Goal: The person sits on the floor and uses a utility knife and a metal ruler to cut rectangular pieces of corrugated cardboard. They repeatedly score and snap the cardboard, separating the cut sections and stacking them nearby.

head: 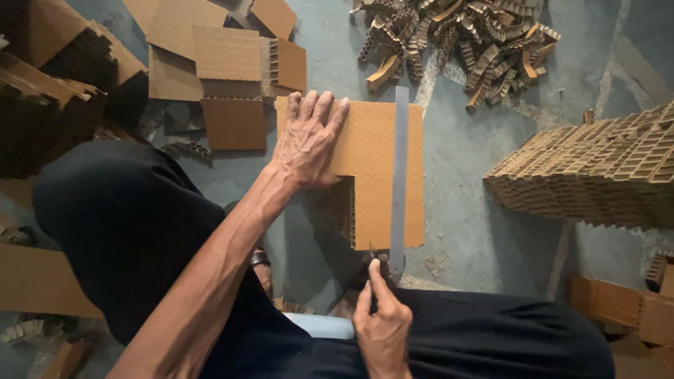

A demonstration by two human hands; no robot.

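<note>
An L-shaped brown honeycomb cardboard board (372, 140) lies on the grey floor in front of me. My left hand (307, 137) presses flat on its upper left part, fingers spread. A long grey blade or straight strip (400, 175) runs down the board's right side, from its far edge to its near edge. My right hand (382, 319) grips the dark handle end of this blade at the board's near edge. My dark trousers fill the lower view.
Cut cardboard pieces (225, 63) lie at upper left beside dark honeycomb stacks (49, 91). A heap of honeycomb offcuts (456, 38) sits at the top. A large honeycomb block (597, 168) rests at right, with more cardboard (618, 302) at lower right.
</note>
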